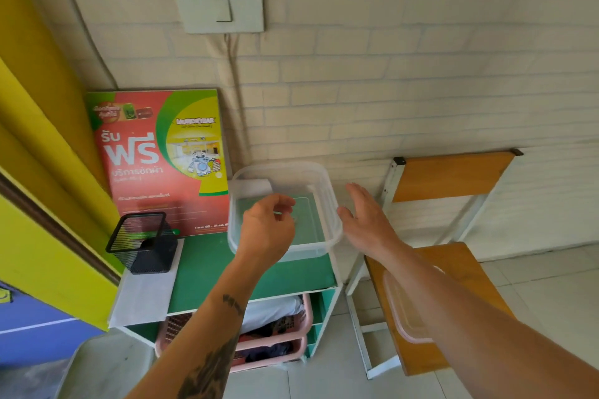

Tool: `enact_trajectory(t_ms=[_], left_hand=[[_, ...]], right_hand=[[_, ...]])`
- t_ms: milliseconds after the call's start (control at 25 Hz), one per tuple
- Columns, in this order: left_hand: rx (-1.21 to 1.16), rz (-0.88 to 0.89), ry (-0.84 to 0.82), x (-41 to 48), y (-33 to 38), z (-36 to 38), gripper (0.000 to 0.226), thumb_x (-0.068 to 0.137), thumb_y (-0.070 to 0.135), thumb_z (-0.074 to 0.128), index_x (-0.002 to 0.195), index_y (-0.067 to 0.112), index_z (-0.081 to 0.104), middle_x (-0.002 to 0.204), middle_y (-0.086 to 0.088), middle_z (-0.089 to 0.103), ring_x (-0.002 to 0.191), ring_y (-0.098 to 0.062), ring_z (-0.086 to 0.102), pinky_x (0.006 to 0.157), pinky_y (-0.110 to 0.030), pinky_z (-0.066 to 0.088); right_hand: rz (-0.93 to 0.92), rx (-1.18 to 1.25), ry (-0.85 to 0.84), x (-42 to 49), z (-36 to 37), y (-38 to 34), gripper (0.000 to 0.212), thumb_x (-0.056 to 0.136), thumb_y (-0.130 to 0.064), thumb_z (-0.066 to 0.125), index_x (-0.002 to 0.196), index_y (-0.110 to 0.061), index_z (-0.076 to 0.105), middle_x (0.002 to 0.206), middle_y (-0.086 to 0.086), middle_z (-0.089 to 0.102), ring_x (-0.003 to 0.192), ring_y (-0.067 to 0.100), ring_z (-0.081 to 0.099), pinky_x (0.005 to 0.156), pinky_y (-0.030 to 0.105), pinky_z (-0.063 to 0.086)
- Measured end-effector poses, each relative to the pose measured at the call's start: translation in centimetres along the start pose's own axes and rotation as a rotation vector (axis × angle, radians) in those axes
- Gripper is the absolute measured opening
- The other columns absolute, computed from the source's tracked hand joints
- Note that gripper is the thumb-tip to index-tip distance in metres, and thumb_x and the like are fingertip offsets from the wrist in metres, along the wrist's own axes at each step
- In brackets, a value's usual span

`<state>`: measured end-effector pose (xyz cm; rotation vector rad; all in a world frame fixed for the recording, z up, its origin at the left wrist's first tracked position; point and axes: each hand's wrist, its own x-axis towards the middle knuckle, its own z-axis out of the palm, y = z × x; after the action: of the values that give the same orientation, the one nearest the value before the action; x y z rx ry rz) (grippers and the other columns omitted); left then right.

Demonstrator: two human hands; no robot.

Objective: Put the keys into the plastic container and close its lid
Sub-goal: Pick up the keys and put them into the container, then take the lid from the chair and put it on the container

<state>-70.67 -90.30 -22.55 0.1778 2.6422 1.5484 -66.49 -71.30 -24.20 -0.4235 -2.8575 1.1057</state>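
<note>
A clear plastic container (327, 204) stands open on the green shelf top (207, 269), against the wall. My left hand (265, 230) hovers over its inside with the fingers curled, pinching a thin metal piece of the keys (291, 217); most of the keys are hidden by the fingers. My right hand (366, 217) is flat and open just outside the container's right rim, holding nothing. The container's clear lid (402, 308) lies on the wooden chair seat (453, 266), partly hidden under my right forearm.
A black mesh pen holder (142, 243) sits on white paper at the shelf's left. A red and green poster (162, 155) leans on the wall behind. Pink baskets (291, 327) fill the shelves below. The wooden chair stands to the right.
</note>
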Motion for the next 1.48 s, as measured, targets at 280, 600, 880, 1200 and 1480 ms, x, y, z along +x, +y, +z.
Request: enact_trajectory(t_ms=[280,600,880,1200,1480], left_hand=[[-0.076,0.18,-0.051,-4.2,5.1,10.3,0.031,0.084,-0.003,0.05,0.095,0.018,0.071,0.092,0.002,0.071,0.077,-0.005,0.064,0.067,-0.005,0.045],[0.25,0.14,-0.192,-9.9,2.7,28.4,0.036,0.092,0.019,0.047,0.128,0.017,0.053,0.127,-0.004,0.056,0.109,-0.024,0.056,0.089,-0.033,0.045],[0.695,-0.074,-0.365,-12.6,-6.5,40.1,0.059,0.093,0.041,0.037,0.148,0.023,0.024,0.157,-0.007,0.026,0.14,-0.03,0.031,0.111,-0.049,0.036],[0.719,-0.227,-0.414,-10.6,-13.9,49.8,0.065,0.093,0.042,0.04,0.15,0.025,0.015,0.162,-0.01,0.013,0.14,-0.033,0.029,0.106,-0.05,0.04],[0.566,-0.352,-0.441,-8.7,-15.6,51.0,0.07,0.088,0.033,0.049,0.149,0.025,0.017,0.149,-0.003,0.032,0.127,-0.03,0.035,0.099,-0.048,0.045]], right_hand=[[0.182,0.022,-0.02,-4.4,-6.4,10.7,0.057,0.102,-0.031,0.04,0.155,-0.016,0.025,0.162,0.004,0.025,0.148,0.02,0.025,0.118,0.037,0.023],[0.392,-0.012,-0.16,-8.5,-9.7,27.6,0.057,0.099,-0.027,0.042,0.153,-0.026,0.026,0.156,0.005,0.033,0.132,0.028,0.046,0.105,0.047,0.044],[0.482,-0.171,-0.293,-7.9,-4.8,40.9,0.057,0.098,-0.033,0.043,0.15,-0.021,0.024,0.15,0.009,0.035,0.134,0.032,0.037,0.106,0.049,0.042],[0.501,-0.151,-0.21,-3.8,2.0,50.4,0.067,0.094,-0.031,0.051,0.15,-0.031,0.014,0.155,0.007,0.024,0.141,0.039,0.027,0.104,0.057,0.042],[0.543,-0.038,-0.2,-3.8,4.7,51.9,0.073,0.093,-0.039,0.053,0.153,-0.032,0.011,0.16,0.003,0.015,0.144,0.035,0.021,0.11,0.057,0.037]])
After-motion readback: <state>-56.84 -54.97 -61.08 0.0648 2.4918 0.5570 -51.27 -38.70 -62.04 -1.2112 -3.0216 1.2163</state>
